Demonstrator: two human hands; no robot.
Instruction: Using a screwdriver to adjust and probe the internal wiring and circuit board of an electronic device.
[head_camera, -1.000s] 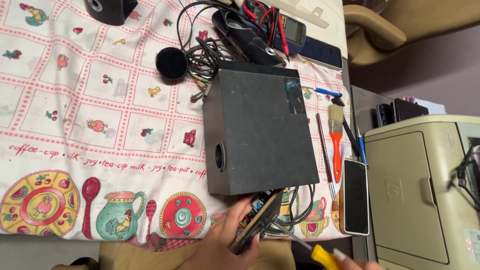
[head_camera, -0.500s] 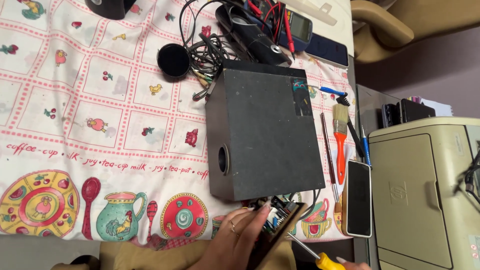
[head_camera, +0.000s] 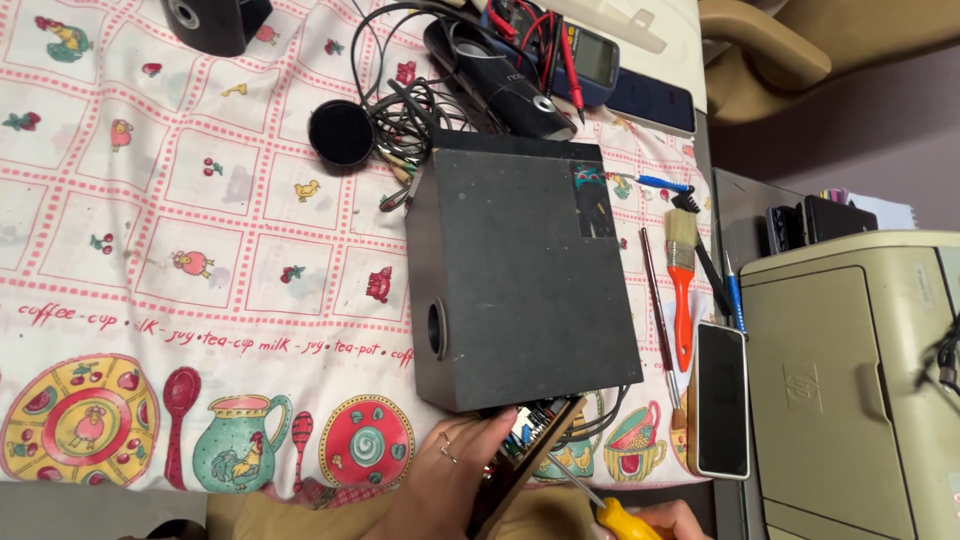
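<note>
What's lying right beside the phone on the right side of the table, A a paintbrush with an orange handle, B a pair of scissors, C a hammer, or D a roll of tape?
A: a paintbrush with an orange handle lies just left of the dark phone, near the black speaker box.

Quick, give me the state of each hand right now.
Left hand: closed on the back panel pulled off the dark speaker box.
Right hand: mostly out of frame, holding the yellow-handled screwdriver.
</note>
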